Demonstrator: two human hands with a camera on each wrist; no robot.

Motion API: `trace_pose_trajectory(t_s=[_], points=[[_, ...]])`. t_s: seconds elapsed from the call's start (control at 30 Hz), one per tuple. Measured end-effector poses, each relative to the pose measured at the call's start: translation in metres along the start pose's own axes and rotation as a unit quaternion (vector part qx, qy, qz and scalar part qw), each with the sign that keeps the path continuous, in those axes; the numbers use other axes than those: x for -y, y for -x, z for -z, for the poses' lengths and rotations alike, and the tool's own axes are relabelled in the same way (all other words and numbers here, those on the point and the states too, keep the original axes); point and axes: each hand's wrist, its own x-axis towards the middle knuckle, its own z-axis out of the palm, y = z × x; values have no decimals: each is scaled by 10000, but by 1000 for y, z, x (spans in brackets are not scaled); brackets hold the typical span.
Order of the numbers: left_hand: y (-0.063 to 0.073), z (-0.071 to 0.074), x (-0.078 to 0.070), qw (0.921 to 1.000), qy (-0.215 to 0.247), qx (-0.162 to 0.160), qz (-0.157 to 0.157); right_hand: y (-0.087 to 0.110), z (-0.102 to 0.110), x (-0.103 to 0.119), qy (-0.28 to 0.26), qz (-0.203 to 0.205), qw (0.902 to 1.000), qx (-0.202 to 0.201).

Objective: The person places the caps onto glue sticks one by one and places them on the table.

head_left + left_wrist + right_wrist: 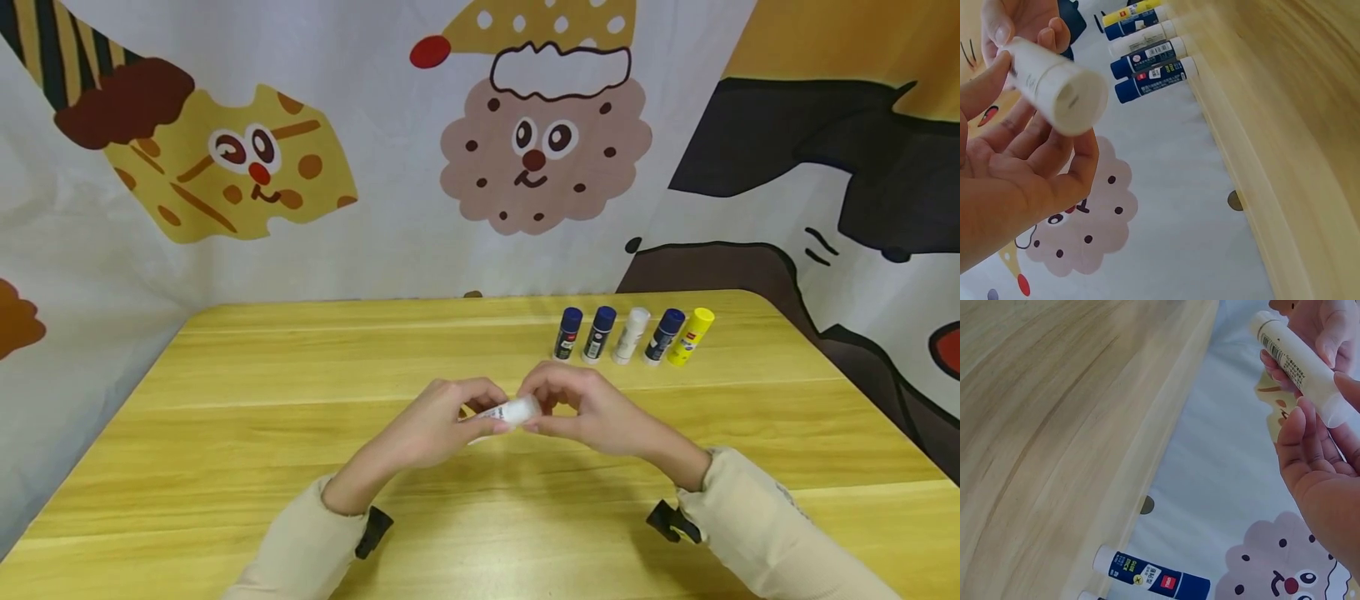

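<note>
A white glue stick (513, 412) is held up over the table, slanting between both hands. My left hand (433, 423) grips its body, thumb on the near side and fingers behind, as the left wrist view shows. At its other end, my right hand (592, 410) pinches the translucent tip between thumb and fingertips. Printed text and a barcode run along the glue stick (1300, 365) in the right wrist view. Its round base faces the camera in the left wrist view.
At the back right of the wooden table (300, 375), several glue sticks stand upright in a row: dark blue-capped ones (567, 333), a white one (632, 335) and a yellow one (691, 337). A cartoon-printed cloth (390, 183) hangs behind the table's far edge.
</note>
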Motion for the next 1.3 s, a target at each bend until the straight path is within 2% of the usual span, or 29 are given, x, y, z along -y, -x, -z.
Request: trace_pose_trajectory(t_s=[0.27,0.5,0.67,0.9,1.3], points=[[4,3,8,9992,-319,-145,188,6,6,-2,18,-118,9999,-47],[9,6,15,9987,-399,-215,246,14,14,-2,333,-573,9973,-321],[14,10,17,9985,-386,-211,316,18,21,-4,465,-755,9950,-456],[19,17,21,9976,-454,-280,447,26,31,-6,633,-1094,9897,-671],[30,30,30,9955,-495,-414,699,41,56,-12,986,-1425,9800,-981]])
